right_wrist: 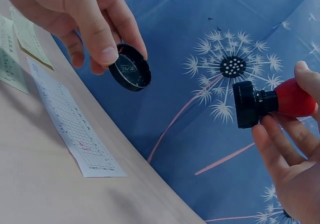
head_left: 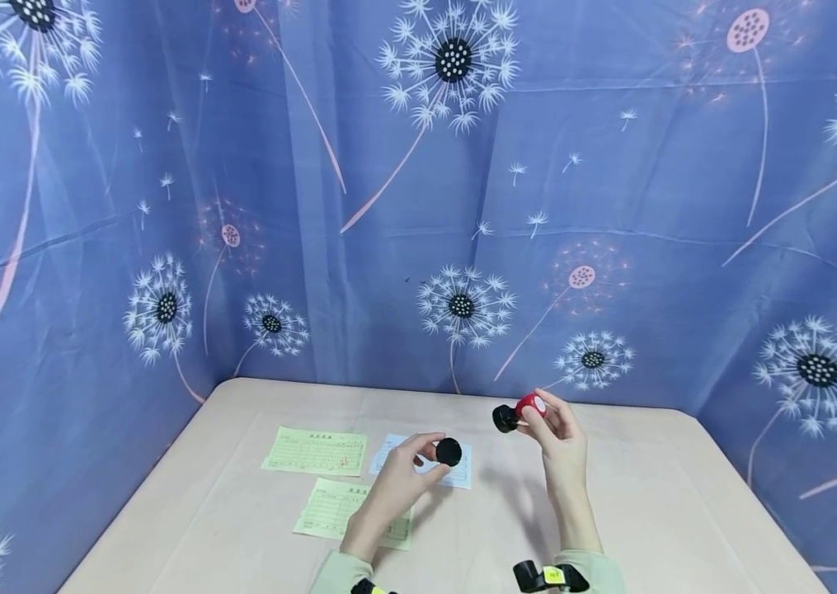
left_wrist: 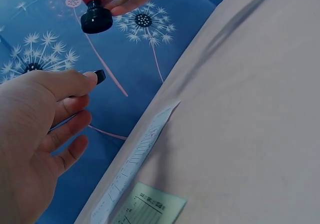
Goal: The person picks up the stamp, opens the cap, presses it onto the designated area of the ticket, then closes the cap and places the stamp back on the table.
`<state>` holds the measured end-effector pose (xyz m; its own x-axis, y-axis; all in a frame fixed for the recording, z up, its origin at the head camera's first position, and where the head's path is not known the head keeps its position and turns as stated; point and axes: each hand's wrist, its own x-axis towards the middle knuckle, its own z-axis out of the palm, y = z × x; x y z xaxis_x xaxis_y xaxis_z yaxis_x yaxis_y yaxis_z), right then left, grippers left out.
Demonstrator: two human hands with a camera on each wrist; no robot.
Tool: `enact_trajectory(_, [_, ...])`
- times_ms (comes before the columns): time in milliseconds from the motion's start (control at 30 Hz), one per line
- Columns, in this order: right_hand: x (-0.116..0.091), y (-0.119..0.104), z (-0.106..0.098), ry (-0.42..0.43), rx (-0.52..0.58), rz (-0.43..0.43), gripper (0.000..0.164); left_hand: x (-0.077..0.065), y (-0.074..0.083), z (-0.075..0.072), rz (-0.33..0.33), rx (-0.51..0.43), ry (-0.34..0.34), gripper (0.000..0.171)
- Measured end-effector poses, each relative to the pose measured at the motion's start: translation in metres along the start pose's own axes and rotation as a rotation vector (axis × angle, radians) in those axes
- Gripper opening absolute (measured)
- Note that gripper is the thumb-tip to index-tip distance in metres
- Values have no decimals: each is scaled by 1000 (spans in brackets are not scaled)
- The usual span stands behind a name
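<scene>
My left hand pinches a shallow round black cap by its rim, between thumb and fingers. In the right wrist view the hollow inside of that cap shows. My right hand grips a stamp by its red bulb handle; the stamp's round black base points left, toward the cap. Cap and stamp are apart, both held above the table. Below the left hand lies a pale blue printed slip, partly covered in the head view by that hand.
Two green printed slips, one farther back and one nearer, lie left of the blue slip. The left forearm hides part of the nearer one. A beige tabletop meets a blue dandelion-patterned curtain at the back and sides.
</scene>
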<state>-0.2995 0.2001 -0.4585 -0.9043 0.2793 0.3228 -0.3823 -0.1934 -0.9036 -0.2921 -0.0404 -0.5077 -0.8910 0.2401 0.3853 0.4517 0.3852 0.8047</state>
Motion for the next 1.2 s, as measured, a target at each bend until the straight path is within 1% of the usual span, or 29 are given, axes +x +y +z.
enact_trajectory(133, [0,0,2,-5,11,0,37,0,2,-1,-7,-4,12,47])
enact_trajectory(267, [-1,1,6,-18,18,-3,38,0,4,-1,-21,-2,9,47])
enact_trajectory(433, [-5,1,15,-52,5,-6,40,0,6,-2,-32,3,15,47])
enact_trajectory(667, [-7,3,25,-99,-13,8,38,1,10,-4,-29,-13,25,48])
enact_trajectory(867, [-10,4,30,-123,-25,1,37,3,11,-4,-30,-2,39,47])
enact_trajectory(1000, [-12,5,35,-167,-39,-5,37,3,11,-4,-23,-5,37,48])
enact_trajectory(1200, [-16,2,43,-260,-64,-28,40,4,17,-8,-17,-24,42,47])
